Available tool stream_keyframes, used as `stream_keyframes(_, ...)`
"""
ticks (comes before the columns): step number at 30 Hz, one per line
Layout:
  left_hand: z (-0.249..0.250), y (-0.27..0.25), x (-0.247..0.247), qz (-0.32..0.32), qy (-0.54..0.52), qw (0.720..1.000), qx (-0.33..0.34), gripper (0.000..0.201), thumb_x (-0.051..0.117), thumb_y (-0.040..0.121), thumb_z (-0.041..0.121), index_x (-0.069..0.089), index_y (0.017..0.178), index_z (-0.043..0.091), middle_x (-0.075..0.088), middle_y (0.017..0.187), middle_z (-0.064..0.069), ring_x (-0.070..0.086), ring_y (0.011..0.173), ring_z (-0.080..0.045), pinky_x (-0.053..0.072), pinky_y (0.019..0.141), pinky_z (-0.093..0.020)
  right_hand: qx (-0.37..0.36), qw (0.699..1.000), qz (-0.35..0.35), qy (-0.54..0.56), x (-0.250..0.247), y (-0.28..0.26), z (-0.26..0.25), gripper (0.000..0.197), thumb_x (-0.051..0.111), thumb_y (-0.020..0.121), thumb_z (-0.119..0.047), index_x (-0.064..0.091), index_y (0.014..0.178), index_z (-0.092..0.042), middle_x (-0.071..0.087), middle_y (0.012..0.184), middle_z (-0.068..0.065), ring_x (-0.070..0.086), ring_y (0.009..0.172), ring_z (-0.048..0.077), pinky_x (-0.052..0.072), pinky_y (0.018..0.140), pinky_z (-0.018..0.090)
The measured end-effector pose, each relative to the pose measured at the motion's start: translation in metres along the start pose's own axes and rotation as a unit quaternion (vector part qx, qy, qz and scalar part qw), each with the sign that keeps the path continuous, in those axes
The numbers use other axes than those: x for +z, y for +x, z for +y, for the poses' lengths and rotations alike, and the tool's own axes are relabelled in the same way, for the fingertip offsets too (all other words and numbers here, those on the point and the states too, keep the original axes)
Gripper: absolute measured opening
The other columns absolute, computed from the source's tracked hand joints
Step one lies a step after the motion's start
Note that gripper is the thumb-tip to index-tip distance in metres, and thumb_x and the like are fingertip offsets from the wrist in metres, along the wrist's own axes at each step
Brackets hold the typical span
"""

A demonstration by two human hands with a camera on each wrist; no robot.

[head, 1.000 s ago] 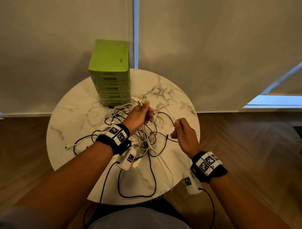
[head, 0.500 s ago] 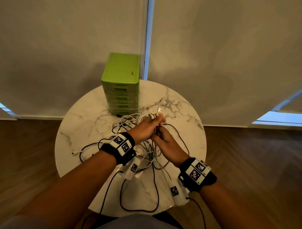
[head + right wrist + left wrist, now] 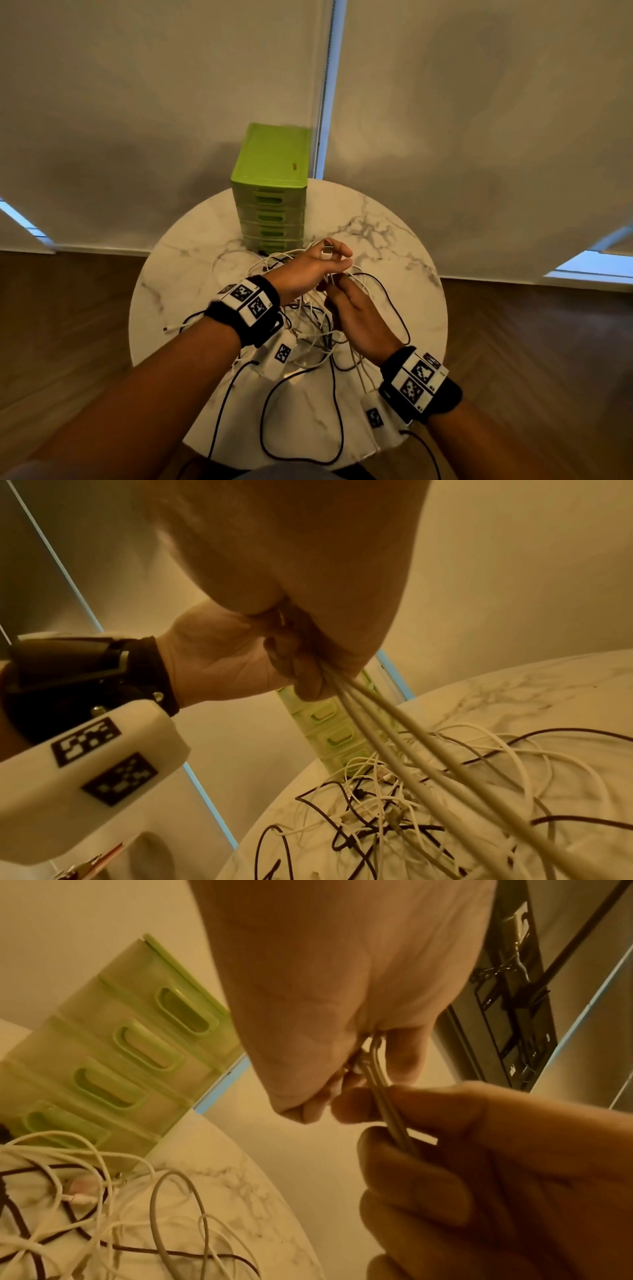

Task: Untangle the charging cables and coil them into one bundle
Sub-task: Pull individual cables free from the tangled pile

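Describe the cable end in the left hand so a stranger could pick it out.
Find the green drawer unit on the round marble table. Just in front, the left hand grips a white USB plug. It alone is lifted above the tangled cables.

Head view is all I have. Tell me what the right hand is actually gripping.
Observer: The right hand pinches several white strands bunched together, running down to the tangle.
Operator: Report the left hand's hold from underneath.
Observer: The left hand clamps a folded loop of white cable, with the right fingers pinching just below.
Operator: Check what is beside the drawer base.
Observer: A pinkish connector lies among the cables by the green drawer unit.
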State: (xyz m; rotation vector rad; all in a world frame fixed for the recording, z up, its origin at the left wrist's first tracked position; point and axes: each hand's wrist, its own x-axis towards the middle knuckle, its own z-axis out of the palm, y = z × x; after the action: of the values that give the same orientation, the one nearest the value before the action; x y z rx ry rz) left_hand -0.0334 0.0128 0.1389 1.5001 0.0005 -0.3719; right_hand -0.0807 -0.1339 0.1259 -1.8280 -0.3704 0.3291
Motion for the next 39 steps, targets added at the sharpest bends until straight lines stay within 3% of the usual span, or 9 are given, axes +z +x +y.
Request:
stream_keyframes(3,0.003,-0.001,0.000,-0.016,-0.001,1.000,-0.007,0.018,0.072,0.089,0.014,0.057,0.096,0.022,0.050,0.079,0.009,0.048,0.073,-0.011,0.036,0.069,-0.027,-0.009,1.000,0.011,-0.001,-0.001,-0.002,-0.003,0.028,0.036,0.110,-0.030,0.056,0.126,-0.020,0.061,0.096,-0.020,0.056,0.079,-0.007,0.043,0.071,0.014)
stream_keyframes(9,0.006,-0.006,0.005,0.111,0.076,0.976,0.172,0.056,0.075,0.089,0.019,0.044,0.134,0.032,0.050,0.099,0.004,0.054,0.079,-0.003,0.049,0.077,-0.018,0.040,0.997,0.037,0.058,-0.012,0.003,-0.005,0.031,0.039,0.109,-0.035,0.051,0.092,-0.012,0.043,0.064,-0.014,0.038,0.056,0.005,0.035,0.057,0.029)
stream_keyframes(12,0.006,-0.005,0.010,0.119,0.175,0.953,0.215,0.029,0.066,0.096,0.027,0.058,0.123,0.019,0.059,0.095,-0.003,0.056,0.073,-0.006,0.048,0.071,-0.024,0.078,0.985,-0.001,0.157,-0.015,0.003,-0.011,0.027,0.036,0.110,-0.030,0.048,0.096,-0.010,0.029,0.060,-0.008,0.024,0.050,0.008,0.021,0.050,0.027)
stream_keyframes(15,0.006,-0.002,0.013,0.089,0.184,0.966,0.156,0.029,0.053,0.103,0.033,0.059,0.102,0.005,0.065,0.088,-0.024,0.058,0.064,-0.019,0.047,0.061,-0.031,0.091,0.979,-0.050,0.176,-0.018,0.001,-0.011,0.030,0.035,0.110,-0.032,0.050,0.098,-0.009,0.017,0.065,0.001,0.014,0.055,0.014,0.012,0.053,0.034)
stream_keyframes(19,0.003,0.001,0.011,0.016,0.092,0.993,0.077,0.012,0.059,0.101,0.027,0.056,0.100,0.015,0.059,0.081,0.000,0.059,0.061,-0.010,0.048,0.069,-0.034,0.146,0.980,-0.078,0.112,-0.020,-0.002,-0.008,0.036,0.034,0.109,-0.039,0.048,0.092,-0.010,0.024,0.063,-0.003,0.017,0.055,0.014,0.015,0.051,0.030)
stream_keyframes(23,0.002,0.002,0.003,0.032,0.175,0.965,0.190,0.031,0.060,0.100,0.028,0.045,0.125,0.018,0.053,0.100,-0.006,0.055,0.084,0.001,0.049,0.079,-0.021,0.174,0.976,-0.060,0.113,-0.026,-0.002,-0.009,0.037,0.037,0.108,-0.042,0.042,0.081,-0.018,0.023,0.064,-0.002,0.016,0.053,0.013,0.017,0.048,0.027)
stream_keyframes(32,-0.004,0.001,0.005,-0.007,0.183,0.978,0.095,0.031,0.049,0.104,0.040,0.049,0.086,0.014,0.055,0.069,0.001,0.050,0.060,-0.008,0.042,0.065,-0.028,0.103,0.985,-0.119,0.077,-0.018,-0.024,0.002,0.039,0.033,0.110,-0.036,0.055,0.097,-0.007,0.027,0.065,-0.003,0.025,0.057,0.011,0.022,0.053,0.025)
stream_keyframes(36,-0.011,0.001,0.008,0.012,-0.030,0.996,0.082,0.066,0.071,0.077,0.066,0.043,0.120,0.024,0.061,0.113,-0.010,0.065,0.080,-0.012,0.050,0.068,-0.026,0.096,0.991,0.006,0.097,-0.030,-0.022,0.006,0.036,0.034,0.109,-0.036,0.052,0.089,-0.012,0.034,0.062,-0.010,0.029,0.054,0.006,0.026,0.052,0.021)
stream_keyframes(39,-0.016,-0.002,0.016,-0.047,0.040,0.997,0.035,0.106,0.059,0.064,0.089,0.039,0.144,0.023,0.055,0.140,-0.002,0.063,0.115,-0.011,0.050,0.090,-0.029,0.108,0.977,0.042,0.180,-0.045,-0.018,0.003,0.035,0.032,0.110,-0.035,0.047,0.087,-0.013,0.025,0.061,-0.007,0.018,0.053,0.010,0.018,0.050,0.024)
